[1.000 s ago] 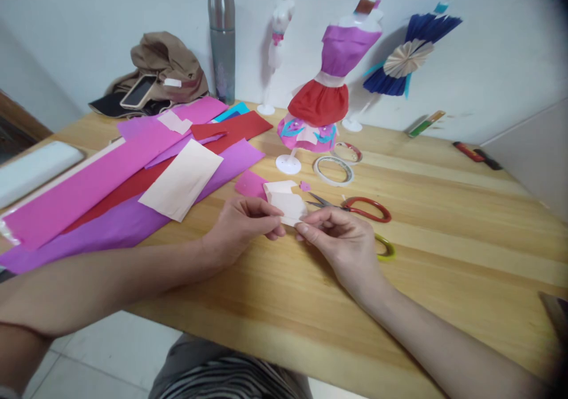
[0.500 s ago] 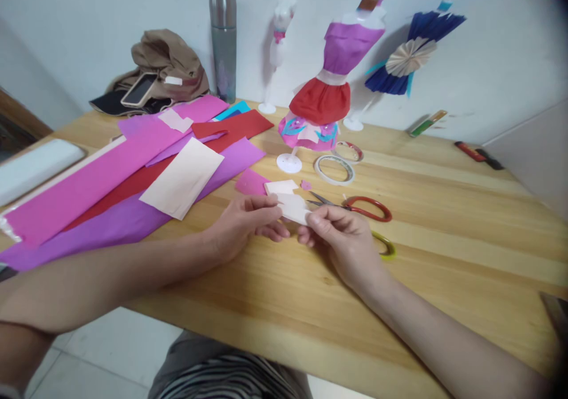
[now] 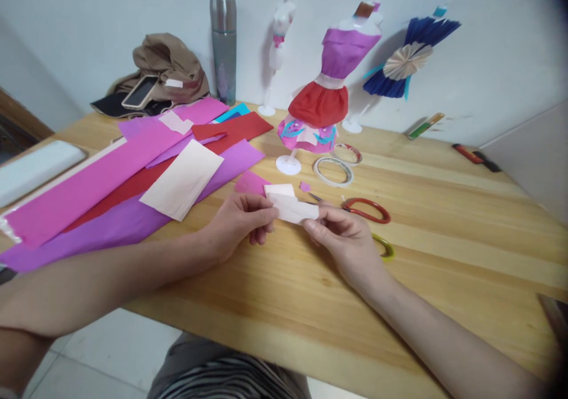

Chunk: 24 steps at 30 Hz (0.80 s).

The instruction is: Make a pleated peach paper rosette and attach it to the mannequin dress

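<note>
Both my hands pinch one small cream paper piece [image 3: 293, 209] just above the wooden table [image 3: 444, 233]. My left hand [image 3: 239, 221] grips its left end with curled fingers. My right hand [image 3: 344, 239] grips its right end between thumb and forefinger. A second cream scrap [image 3: 279, 189] and a small pink scrap [image 3: 251, 182] lie just behind the held piece. Red-handled scissors [image 3: 366, 209] lie right behind my right hand, partly hidden by it.
Long pink, red and purple crepe sheets [image 3: 106, 192] with a cream sheet [image 3: 183, 179] cover the table's left. A dress form in a purple and red paper dress [image 3: 326, 85], two tape rolls [image 3: 333, 170], a flask [image 3: 223, 47], a brown bag with a phone [image 3: 164, 73] stand behind.
The cream piece has been turned and drawn out sideways between my hands. My right hand shifted slightly right and up; my left hand stayed almost in place.
</note>
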Each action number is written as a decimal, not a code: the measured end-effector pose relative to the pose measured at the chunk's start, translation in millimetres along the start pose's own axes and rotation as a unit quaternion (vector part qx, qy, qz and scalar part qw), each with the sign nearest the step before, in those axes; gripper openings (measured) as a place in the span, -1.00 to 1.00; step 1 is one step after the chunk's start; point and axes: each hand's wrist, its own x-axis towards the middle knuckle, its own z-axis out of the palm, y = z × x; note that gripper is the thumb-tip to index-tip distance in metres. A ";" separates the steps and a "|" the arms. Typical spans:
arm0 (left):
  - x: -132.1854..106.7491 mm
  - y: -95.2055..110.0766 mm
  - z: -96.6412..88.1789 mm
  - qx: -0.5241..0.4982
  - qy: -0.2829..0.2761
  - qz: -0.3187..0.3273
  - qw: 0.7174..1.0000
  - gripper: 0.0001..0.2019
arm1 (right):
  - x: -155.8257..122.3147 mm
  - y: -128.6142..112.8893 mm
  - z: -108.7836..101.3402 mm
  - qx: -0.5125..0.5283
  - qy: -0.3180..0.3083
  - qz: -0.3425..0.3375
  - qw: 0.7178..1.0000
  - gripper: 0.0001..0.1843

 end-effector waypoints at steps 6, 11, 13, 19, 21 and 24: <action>-1.2 -3.0 3.3 -0.009 0.009 0.001 1.000 -0.75 | -0.8 4.5 -0.5 0.020 0.022 0.017 0.999 -0.73; -1.7 2.0 4.7 -0.026 0.025 -0.021 0.999 -0.66 | -3.4 -1.7 3.6 0.060 0.070 0.007 0.996 -0.64; -2.1 4.5 4.8 -0.031 0.030 -0.029 0.999 -0.61 | -4.5 -2.2 4.9 0.049 0.077 -0.017 0.996 -0.62; -4.9 3.8 2.6 0.051 -0.015 -0.040 0.998 -0.58 | -5.7 8.3 1.8 -0.020 0.021 -0.039 0.999 -0.75; -3.5 3.2 -0.8 0.074 0.031 -0.016 0.997 -0.60 | -5.9 7.7 -0.8 -0.026 -0.030 -0.029 0.999 -0.81; 5.4 1.4 -10.9 0.143 0.117 0.057 0.981 -0.68 | -5.2 3.6 -4.0 -0.073 -0.082 -0.031 0.994 -0.83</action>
